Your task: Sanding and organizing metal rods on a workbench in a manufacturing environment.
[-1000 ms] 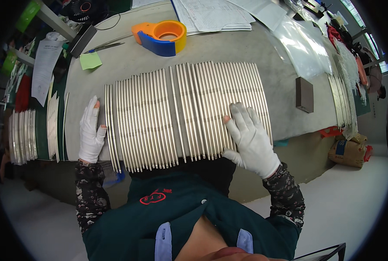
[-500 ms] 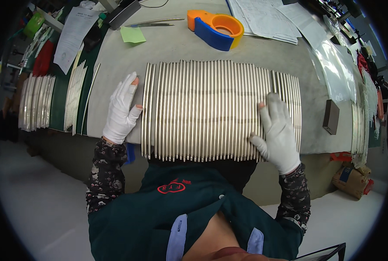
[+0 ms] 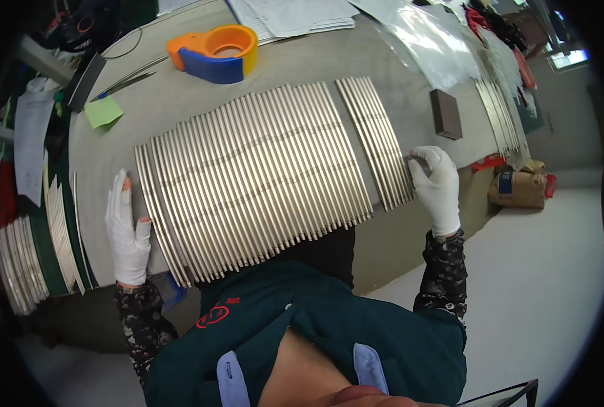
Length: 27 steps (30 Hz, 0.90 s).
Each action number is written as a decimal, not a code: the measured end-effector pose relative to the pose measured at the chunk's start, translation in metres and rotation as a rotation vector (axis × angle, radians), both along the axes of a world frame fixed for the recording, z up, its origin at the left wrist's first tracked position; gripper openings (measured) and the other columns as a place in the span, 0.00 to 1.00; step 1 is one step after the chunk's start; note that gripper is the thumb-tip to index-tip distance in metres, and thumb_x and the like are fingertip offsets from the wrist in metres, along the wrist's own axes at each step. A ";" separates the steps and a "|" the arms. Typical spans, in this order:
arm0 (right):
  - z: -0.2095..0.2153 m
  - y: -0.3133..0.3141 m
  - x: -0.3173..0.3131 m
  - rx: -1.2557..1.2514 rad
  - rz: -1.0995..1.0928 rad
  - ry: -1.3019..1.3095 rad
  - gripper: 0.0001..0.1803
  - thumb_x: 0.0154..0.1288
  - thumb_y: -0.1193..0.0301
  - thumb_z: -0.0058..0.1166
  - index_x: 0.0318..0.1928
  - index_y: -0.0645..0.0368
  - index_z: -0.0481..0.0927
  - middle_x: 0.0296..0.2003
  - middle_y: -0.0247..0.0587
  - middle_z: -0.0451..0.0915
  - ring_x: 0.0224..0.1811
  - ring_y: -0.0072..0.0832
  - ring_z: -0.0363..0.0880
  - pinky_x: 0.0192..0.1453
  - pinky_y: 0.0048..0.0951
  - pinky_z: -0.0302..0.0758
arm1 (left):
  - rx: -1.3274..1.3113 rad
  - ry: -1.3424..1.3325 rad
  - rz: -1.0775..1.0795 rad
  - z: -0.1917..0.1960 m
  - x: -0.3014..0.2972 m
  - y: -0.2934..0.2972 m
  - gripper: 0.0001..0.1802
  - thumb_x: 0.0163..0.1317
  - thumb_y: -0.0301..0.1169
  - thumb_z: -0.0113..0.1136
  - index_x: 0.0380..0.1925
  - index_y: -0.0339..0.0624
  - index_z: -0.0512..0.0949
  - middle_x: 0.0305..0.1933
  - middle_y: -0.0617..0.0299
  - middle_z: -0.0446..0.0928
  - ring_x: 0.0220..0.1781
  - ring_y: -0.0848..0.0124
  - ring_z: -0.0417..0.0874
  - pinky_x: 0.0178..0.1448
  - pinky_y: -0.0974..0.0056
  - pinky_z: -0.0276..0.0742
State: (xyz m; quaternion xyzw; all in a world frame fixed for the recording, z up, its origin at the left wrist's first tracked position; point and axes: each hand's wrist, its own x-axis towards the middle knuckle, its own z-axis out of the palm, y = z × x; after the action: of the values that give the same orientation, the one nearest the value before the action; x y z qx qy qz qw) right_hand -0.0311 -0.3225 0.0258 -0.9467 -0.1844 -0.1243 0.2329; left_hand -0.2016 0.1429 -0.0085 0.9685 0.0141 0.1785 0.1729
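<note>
A wide row of thin silver metal rods lies side by side on the grey tabletop in front of me. A smaller group of the same rods lies to its right, across a narrow gap. My left hand, in a white glove with bare fingertips, rests open along the left edge of the wide row. My right hand, gloved alike, is at the right edge of the small group. Its fingers are loosely bent toward the outermost rod, and I see nothing held in them.
An orange and blue tape dispenser stands beyond the rods, near a green sticky note and tweezers. A dark block sits at right. More rods lie at far left and far right. Papers and clear plastic lie behind.
My right hand has gone from lying on the rods to the right edge of the small group. The gap beside that group has widened. The whole view has turned and shifted.
</note>
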 end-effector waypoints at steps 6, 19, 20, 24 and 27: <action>-0.005 -0.010 -0.014 0.179 -0.110 0.261 0.07 0.54 0.78 0.57 0.35 0.62 0.80 0.32 0.42 0.78 0.32 0.30 0.79 0.40 0.28 0.76 | 0.020 0.006 -0.037 -0.009 0.007 0.006 0.37 0.70 0.54 0.42 0.67 0.35 0.60 0.71 0.46 0.60 0.72 0.49 0.60 0.74 0.52 0.53; -0.012 -0.010 -0.008 0.029 -0.010 0.120 0.06 0.50 0.78 0.55 0.31 0.60 0.81 0.34 0.41 0.78 0.40 0.39 0.77 0.44 0.34 0.75 | 0.028 0.015 -0.032 -0.012 0.007 0.009 0.36 0.70 0.52 0.43 0.68 0.36 0.60 0.71 0.46 0.61 0.72 0.49 0.60 0.74 0.52 0.52; -0.012 -0.010 -0.008 0.040 -0.003 0.105 0.05 0.49 0.78 0.56 0.29 0.60 0.81 0.35 0.41 0.78 0.40 0.39 0.77 0.45 0.35 0.75 | 0.030 0.016 -0.033 -0.012 0.007 0.009 0.36 0.70 0.52 0.43 0.68 0.36 0.60 0.71 0.46 0.61 0.72 0.49 0.60 0.74 0.52 0.52; -0.002 0.000 -0.017 -0.023 -0.035 0.076 0.04 0.48 0.77 0.57 0.28 0.60 0.81 0.36 0.41 0.78 0.42 0.39 0.77 0.46 0.36 0.75 | 0.052 0.019 -0.034 -0.011 0.006 0.010 0.35 0.70 0.52 0.43 0.68 0.36 0.60 0.70 0.46 0.61 0.72 0.49 0.61 0.74 0.52 0.52; -0.004 0.004 -0.017 -0.063 -0.052 0.060 0.06 0.47 0.75 0.58 0.29 0.60 0.81 0.37 0.41 0.78 0.43 0.40 0.77 0.47 0.36 0.75 | 0.054 0.023 -0.036 -0.012 0.005 0.012 0.35 0.70 0.51 0.43 0.68 0.36 0.60 0.71 0.46 0.61 0.72 0.49 0.61 0.74 0.52 0.52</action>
State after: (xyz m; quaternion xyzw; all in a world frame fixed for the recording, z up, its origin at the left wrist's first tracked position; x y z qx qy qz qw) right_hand -0.0478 -0.3183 0.0214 -0.9614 -0.1566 -0.0959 0.2050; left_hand -0.1964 0.1549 -0.0203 0.9749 -0.0061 0.1645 0.1497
